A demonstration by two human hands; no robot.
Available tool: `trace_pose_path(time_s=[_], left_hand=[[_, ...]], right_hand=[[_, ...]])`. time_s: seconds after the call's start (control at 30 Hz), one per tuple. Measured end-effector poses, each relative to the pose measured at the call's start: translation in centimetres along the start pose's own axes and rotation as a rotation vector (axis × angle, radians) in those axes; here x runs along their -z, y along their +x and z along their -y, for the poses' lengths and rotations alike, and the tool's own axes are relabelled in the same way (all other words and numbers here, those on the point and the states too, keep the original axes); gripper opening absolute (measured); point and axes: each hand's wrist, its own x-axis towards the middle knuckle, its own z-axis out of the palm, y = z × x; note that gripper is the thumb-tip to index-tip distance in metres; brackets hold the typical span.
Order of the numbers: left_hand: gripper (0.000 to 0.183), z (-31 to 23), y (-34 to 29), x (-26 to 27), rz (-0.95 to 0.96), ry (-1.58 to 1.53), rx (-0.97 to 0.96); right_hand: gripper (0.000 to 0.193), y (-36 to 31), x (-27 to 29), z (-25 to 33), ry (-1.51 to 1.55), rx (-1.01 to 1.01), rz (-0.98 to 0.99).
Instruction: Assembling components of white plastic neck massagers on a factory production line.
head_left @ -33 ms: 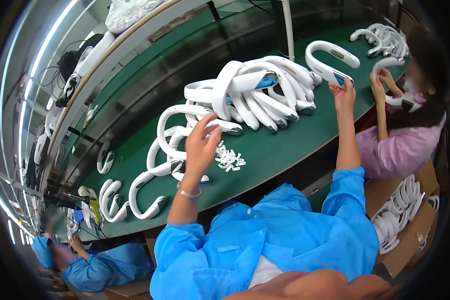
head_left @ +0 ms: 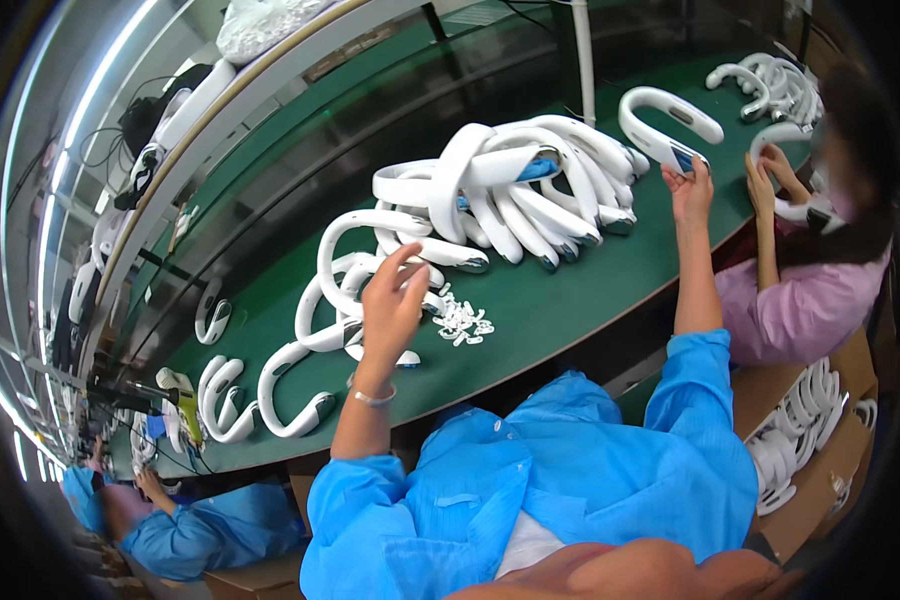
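Observation:
My right hand (head_left: 688,195) is raised at the right, its fingertips closed on one end of a white U-shaped neckband (head_left: 660,128) with a blue inset. The band's curve points away from me, above the green table. My left hand (head_left: 394,295) hovers with thumb and fingers apart, nothing visible between them. It is in front of white U-shaped bands (head_left: 332,250) on the table and partly hides them. Right beside it lies a scatter of small white parts (head_left: 462,322). Behind both hands rises a large heap of similar bands (head_left: 500,190).
Several more bands (head_left: 280,400) lie on the green table (head_left: 530,320) at the left, near a yellow-green tool (head_left: 186,412). A co-worker in pink (head_left: 800,300) handles a band at the right; another in blue (head_left: 220,530) sits far left. A cardboard box (head_left: 820,490) of bands stands lower right.
My left hand has shifted slightly left and down. My right hand keeps its hold on the neckband, with hardly any movement.

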Motion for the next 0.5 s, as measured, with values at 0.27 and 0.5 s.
trace_pose_path(time_s=[0.27,0.5], left_hand=[[0.031,7.0,-9.8,12.6,-0.476,0.366,0.261],[0.026,11.1,-14.1,24.3,-0.685,1.136,0.498]], right_hand=[[0.034,11.7,13.5,-8.7,-0.367,-0.140,0.130],[0.045,14.2,20.9,-6.0,-0.978,0.009,-0.189]])
